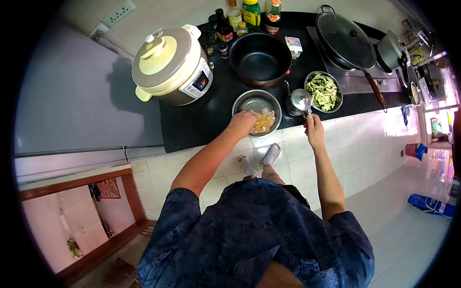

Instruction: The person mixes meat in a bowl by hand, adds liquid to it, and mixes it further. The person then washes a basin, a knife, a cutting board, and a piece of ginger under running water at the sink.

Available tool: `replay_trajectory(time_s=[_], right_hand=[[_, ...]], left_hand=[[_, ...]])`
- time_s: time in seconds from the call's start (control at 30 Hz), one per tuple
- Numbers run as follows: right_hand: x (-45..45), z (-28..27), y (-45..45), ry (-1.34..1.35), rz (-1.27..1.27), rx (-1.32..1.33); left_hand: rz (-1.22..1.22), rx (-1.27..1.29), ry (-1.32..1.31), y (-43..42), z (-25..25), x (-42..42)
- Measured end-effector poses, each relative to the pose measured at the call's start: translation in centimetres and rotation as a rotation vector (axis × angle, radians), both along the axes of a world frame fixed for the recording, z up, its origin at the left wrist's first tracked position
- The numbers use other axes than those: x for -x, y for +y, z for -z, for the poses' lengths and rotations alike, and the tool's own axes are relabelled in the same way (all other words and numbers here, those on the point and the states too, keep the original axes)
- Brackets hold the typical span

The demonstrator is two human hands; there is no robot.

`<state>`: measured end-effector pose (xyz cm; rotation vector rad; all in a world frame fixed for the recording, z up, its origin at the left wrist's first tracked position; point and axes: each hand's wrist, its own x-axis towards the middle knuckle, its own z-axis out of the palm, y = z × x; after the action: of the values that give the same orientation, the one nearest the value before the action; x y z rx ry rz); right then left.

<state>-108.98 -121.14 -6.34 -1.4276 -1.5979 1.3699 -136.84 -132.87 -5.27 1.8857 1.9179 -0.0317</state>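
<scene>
Metal pot (300,101) touches right hand (314,128); left hand (244,122) meets pale, glistening strips (265,121).

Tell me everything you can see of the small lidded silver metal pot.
The small silver metal pot stands on the black counter, between a round silver bowl and a silver dish of cut green pieces. It's round and shiny, its knobbed lid on, a thin spout on the far side. The right hand grips its handle. Contents are hidden.

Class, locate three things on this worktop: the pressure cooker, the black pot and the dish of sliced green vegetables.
Pressure cooker (165,65): head view, upper body.
Black pot (260,62): head view, inside bottom.
Dish (341,98): head view, right rim.
</scene>
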Motion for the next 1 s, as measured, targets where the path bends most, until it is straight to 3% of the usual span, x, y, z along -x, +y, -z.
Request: replay_trajectory(time_s=[0.1,0.17,0.23,0.27,0.37,0.4,0.5,0.53,0.63,0.67,0.77,0.97,1.0], right_hand=[[-0.8,-1.2,-2.4,-0.263,0.134,-0.229],[-0.2,-1.4,-4.2,-0.355,-0.101,-0.137],[1.9,-0.5,-5.7,-0.284,-0.274,0.062],[3.1,-0.4,-6.0,-0.235,-0.315,0.058],[5.7,0.2,-6.4,-0.145,-0.312,0.205],[6.3,0.3,-6.4,-0.107,-0.325,0.208],[6.9,0.0,-6.8,-0.087,-0.299,0.183],[7.0,0.3,-6.8,-0.091,-0.293,0.216],[7.1,0.3,-6.8,-0.104,-0.296,0.233],[7.1,0.2,-6.8,-0.112,-0.298,0.230],[7.1,-0.1,-6.8,-0.136,-0.303,0.231],[7.0,0.0,-7.0,-0.144,-0.299,0.219],[7.1,-0.2,-7.1,-0.144,-0.298,0.207]], left_hand=[[-0.110,-0.094,-0.108,0.1,-0.7,-0.3],[-0.001,-0.233,-0.155,0.2,-0.3,-1.1],[0.174,-0.353,-0.182,0.1,0.8,-1.4],[0.161,-0.213,-0.175,0.6,0.7,-1.2],[-0.103,-0.129,-0.204,1.3,-0.1,-1.6],[-0.136,-0.240,-0.297,1.3,0.0,-2.1],[0.220,-0.234,-0.124,1.0,0.3,-1.9],[0.147,-0.164,-0.093,1.2,0.1,-1.6],[-0.009,-0.315,-0.045,1.5,0.8,-1.0],[0.047,-0.374,-0.119,1.5,1.2,-1.7],[0.287,-0.215,-0.085,1.9,-0.6,-1.9],[0.015,-0.102,0.230,0.0,1.3,-0.1],[-0.043,0.025,0.157,0.2,0.9,-0.3]])
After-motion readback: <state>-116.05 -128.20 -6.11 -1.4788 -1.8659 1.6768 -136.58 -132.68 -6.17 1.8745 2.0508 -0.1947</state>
